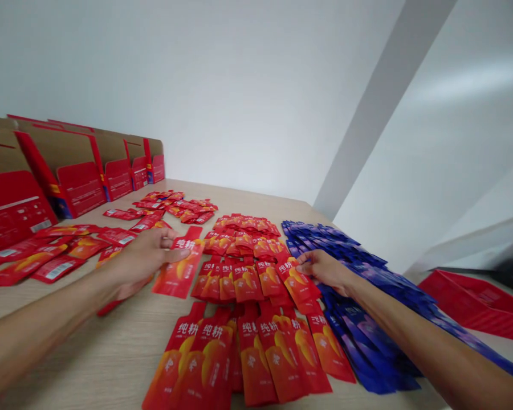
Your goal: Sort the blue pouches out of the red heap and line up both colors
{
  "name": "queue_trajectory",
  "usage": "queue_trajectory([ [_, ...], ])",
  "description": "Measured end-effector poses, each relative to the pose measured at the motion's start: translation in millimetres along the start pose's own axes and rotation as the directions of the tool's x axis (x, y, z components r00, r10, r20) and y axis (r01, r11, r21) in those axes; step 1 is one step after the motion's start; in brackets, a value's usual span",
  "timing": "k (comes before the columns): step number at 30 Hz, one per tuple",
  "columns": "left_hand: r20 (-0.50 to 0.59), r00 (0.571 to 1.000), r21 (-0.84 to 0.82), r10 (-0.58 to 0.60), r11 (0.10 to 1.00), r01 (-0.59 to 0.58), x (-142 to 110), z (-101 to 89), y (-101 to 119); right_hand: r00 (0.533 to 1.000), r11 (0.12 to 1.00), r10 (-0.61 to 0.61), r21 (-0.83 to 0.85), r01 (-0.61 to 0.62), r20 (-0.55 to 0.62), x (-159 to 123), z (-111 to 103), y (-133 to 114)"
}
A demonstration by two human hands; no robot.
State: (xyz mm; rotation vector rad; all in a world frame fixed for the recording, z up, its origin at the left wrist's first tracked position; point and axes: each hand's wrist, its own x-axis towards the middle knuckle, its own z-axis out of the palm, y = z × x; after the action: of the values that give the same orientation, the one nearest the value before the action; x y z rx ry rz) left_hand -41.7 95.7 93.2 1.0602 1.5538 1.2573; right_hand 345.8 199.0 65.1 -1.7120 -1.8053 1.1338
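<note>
My left hand (142,261) pinches the edge of a red pouch with orange fruit artwork (180,272), held to the left of the rows. Under that palm, a bit of red packaging (109,308) shows, mostly hidden by the hand. At the right end of a middle row, the fingers of my right hand (330,271) are closed on the upper edge of another red pouch (300,288). Between both hands, overlapping red pouches (244,280) lie face up in rows. A nearer row of red pouches (205,359) lies closest to me.
Dark blue pouches (363,330) overlap in rows along the right. Loose red pouches (62,267) are scattered at the left, with more farther back. Open red cartons (81,188) line the table's left side. A red box (474,302) stands at far right; a pale wall rises behind.
</note>
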Motion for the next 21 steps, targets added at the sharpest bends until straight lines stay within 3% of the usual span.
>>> queue_trajectory([
  [3, 0.090, 0.996, -0.169, 0.000, 0.985, 0.015, 5, 45.2, 4, 1.000, 0.996, 0.009, -0.089, -0.010, -0.008, 0, 6, 1],
  [7, 0.103, 0.995, -0.284, 0.015, 0.959, 0.015, 9, 73.9, 13, 0.994, 0.959, -0.067, -0.280, 0.042, -0.081, -5, 1, -4],
  [10, 0.081, 0.996, -0.355, 0.038, 0.935, -0.007, 10, 87.7, 19, 0.958, 0.877, -0.239, -0.459, 0.142, -0.159, -24, -10, -16],
  [12, 0.108, 0.992, -0.355, 0.069, 0.934, -0.026, 13, 97.5, 16, 0.903, 0.805, -0.392, -0.542, 0.242, -0.178, -48, -16, -23],
  [16, 0.057, 0.985, -0.083, 0.166, 0.984, -0.161, 28, 118.3, -6, 0.787, 0.784, -0.572, -0.438, 0.441, -0.231, -103, -10, -18],
  [21, 0.053, 0.975, 0.226, 0.216, 0.948, -0.223, 54, 134.2, -26, 0.737, 0.828, -0.558, -0.310, 0.467, -0.382, -141, 27, 45],
])
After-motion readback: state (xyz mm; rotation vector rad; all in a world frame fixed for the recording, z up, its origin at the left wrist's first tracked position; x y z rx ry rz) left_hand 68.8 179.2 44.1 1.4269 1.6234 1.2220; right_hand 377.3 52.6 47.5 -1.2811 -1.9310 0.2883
